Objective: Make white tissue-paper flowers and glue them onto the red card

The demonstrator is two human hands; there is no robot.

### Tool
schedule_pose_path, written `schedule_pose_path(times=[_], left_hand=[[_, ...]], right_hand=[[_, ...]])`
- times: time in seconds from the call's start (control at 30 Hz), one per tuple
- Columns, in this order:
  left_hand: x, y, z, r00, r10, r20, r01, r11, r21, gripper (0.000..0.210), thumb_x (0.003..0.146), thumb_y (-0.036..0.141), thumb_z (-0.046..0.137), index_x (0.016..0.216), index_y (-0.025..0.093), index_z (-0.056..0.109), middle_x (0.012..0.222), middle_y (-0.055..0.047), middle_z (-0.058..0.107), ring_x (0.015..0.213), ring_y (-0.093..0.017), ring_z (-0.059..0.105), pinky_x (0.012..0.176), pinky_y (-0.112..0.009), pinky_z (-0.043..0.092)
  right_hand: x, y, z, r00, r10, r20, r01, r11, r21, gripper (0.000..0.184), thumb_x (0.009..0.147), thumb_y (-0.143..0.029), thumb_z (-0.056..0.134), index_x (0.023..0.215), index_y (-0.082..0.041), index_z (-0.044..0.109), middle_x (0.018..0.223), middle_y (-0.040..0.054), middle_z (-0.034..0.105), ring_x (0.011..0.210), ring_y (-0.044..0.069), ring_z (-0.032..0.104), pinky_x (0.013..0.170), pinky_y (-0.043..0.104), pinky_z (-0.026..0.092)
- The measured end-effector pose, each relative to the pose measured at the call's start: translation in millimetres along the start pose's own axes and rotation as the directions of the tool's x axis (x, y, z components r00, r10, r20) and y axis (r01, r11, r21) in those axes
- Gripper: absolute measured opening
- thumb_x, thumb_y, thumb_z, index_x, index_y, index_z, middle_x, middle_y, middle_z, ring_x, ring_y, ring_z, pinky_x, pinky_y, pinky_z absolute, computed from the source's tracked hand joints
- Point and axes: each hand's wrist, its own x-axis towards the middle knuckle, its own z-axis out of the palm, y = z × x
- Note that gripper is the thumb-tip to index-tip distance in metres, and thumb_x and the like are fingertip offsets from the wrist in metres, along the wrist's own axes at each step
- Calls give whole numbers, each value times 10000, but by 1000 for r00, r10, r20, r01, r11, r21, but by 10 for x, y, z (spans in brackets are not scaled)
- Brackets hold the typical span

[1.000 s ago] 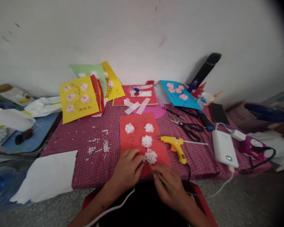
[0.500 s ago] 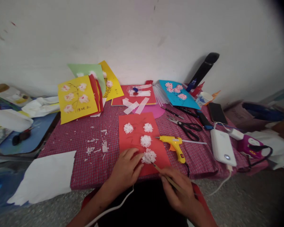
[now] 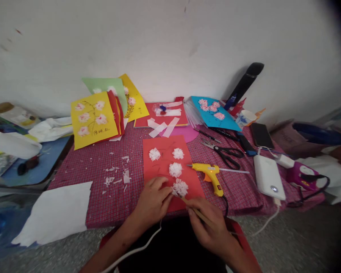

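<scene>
A sheet of red paper (image 3: 159,168) lies in front of me, with several white crumpled-paper flowers on it and faint dark pencil-like lines. My left hand (image 3: 154,197) rests on its lower left. The thumb and index finger close at the left edge of the lowest paper flower (image 3: 180,187). Held between the closed fingers of my right hand (image 3: 207,220) is a slim tan-handled paintbrush (image 3: 202,217). Its dark tip touches or nearly touches that flower's lower edge; the contact is too small to make out.
A yellow glue gun (image 3: 208,172) lies right of the red paper, with black scissors (image 3: 226,153) behind it. A white power bank (image 3: 269,177) sits further right. Paper scraps (image 3: 126,176) and a torn white sheet (image 3: 57,212) lie left. Flower cards (image 3: 92,121) lean at the back.
The brush tip and my right hand have shifted slightly left and down, to the lower edge of the lowest flower. My left hand stays beside it.
</scene>
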Motion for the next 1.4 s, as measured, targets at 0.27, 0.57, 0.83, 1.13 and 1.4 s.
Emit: schedule_pose_path(times=[0.27, 0.57, 0.83, 1.13, 1.4], left_hand=[[37, -37, 33, 1000, 4, -3, -4, 1000, 17, 173, 980, 200, 530, 1013, 196, 700, 1175, -100, 644, 1090, -249, 591, 961, -443, 510], [40, -68, 51, 1000, -24, 7, 25, 1000, -8, 235, 991, 193, 521, 1173, 189, 670, 1186, -92, 648, 1117, -236, 587, 999, -427, 496], [28, -71, 60, 1000, -8, 19, 8, 1000, 16, 219, 983, 177, 509, 1077, 196, 707, 1188, -98, 633, 1095, -245, 578, 974, -431, 497], [68, -33, 11, 996, -18, 88, 14, 998, 54, 228, 990, 183, 489, 1047, 200, 710, 1173, -99, 613, 1078, -248, 561, 954, -429, 488], [93, -11, -2, 993, -21, 120, 11, 996, 86, 208, 983, 177, 502, 1020, 199, 706, 1152, -96, 605, 1081, -248, 552, 955, -420, 483]], right_hand=[[10, -21, 56, 999, -6, 54, 6, 1000, 15, 252, 921, -49, 507, 1109, -194, 591, 867, 55, 692, 763, 185, 680, 699, 305, 547], [-5, -49, 58, 999, -4, 42, 4, 1000, 1, 249, 924, -45, 504, 1105, -194, 585, 831, 40, 677, 717, 174, 664, 663, 299, 536], [5, -2, 149, 999, -32, 28, 33, 998, -52, 294, 908, -36, 529, 1153, -190, 588, 911, 70, 712, 789, 193, 698, 694, 308, 565], [-22, 22, 193, 1000, 10, 19, -9, 999, -45, 273, 910, -41, 541, 1132, -191, 594, 879, 64, 705, 742, 184, 690, 684, 312, 572], [-30, 49, 223, 1000, 0, 0, 0, 996, -86, 275, 909, -44, 548, 1139, -187, 594, 908, 74, 721, 785, 193, 713, 734, 322, 599]])
